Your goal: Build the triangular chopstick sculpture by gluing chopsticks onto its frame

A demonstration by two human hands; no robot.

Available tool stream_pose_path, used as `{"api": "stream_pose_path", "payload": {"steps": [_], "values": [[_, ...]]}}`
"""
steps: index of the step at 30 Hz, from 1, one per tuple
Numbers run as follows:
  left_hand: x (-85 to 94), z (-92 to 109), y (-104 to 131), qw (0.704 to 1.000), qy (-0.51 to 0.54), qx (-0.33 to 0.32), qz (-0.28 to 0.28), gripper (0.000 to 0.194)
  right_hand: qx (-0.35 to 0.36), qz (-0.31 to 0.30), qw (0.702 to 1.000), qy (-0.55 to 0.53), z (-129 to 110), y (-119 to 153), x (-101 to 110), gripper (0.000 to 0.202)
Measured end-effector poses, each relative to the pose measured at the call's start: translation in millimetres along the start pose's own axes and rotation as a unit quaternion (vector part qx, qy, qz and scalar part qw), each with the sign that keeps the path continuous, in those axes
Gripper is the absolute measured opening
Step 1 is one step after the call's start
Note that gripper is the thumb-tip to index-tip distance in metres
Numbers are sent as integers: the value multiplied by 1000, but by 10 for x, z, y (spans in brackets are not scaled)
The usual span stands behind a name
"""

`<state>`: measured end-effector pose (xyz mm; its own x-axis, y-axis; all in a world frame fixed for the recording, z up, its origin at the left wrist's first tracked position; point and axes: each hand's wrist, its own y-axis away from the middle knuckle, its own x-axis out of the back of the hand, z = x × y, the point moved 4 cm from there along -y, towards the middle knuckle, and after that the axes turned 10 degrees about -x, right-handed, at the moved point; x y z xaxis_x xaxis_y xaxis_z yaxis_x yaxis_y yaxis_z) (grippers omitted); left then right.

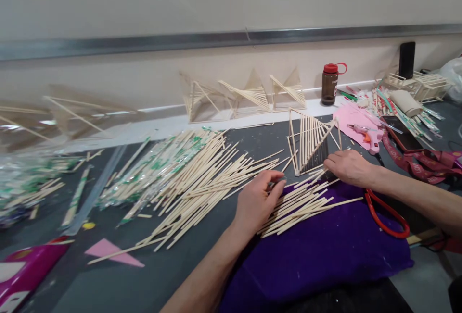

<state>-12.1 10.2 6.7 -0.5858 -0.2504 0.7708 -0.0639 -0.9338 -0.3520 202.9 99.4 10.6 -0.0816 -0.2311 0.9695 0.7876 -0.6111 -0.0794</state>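
Note:
My left hand (257, 200) rests at the left end of a small pile of thin wooden sticks (303, 207), with its fingers curved and the thumb apart from them. Those sticks lie on a purple cloth (321, 255). My right hand (348, 168) is at the pile's far right end, fingers bent down and closed around stick ends; its fingertips are partly hidden. Just beyond both hands stands a twisted stick frame (314, 142), its rows of sticks fanned between tilted edges. To the left lies a larger heap of loose sticks (205, 193).
Red-handled scissors (388, 214) lie on the cloth's right side. Behind are a pink glue gun (364, 135), a phone (402, 132) and a brown bottle (329, 84). More stick frames (249, 96) line the wall. Plastic-wrapped sticks (159, 164) and a pink paper triangle (113, 251) lie left.

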Motion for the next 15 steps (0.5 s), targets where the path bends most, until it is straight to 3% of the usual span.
{"api": "stream_pose_path", "payload": {"steps": [7,11,15], "values": [[-114,58,15,994,-47,-37,-92,19,43,27,998,-47,-221,-62,141,15],[-155,-3,42,994,-54,-38,-89,19,72,67,988,-118,-336,-125,412,22],[-134,-49,21,993,-75,-40,-83,23,87,149,947,-271,-288,-153,768,25]]}}
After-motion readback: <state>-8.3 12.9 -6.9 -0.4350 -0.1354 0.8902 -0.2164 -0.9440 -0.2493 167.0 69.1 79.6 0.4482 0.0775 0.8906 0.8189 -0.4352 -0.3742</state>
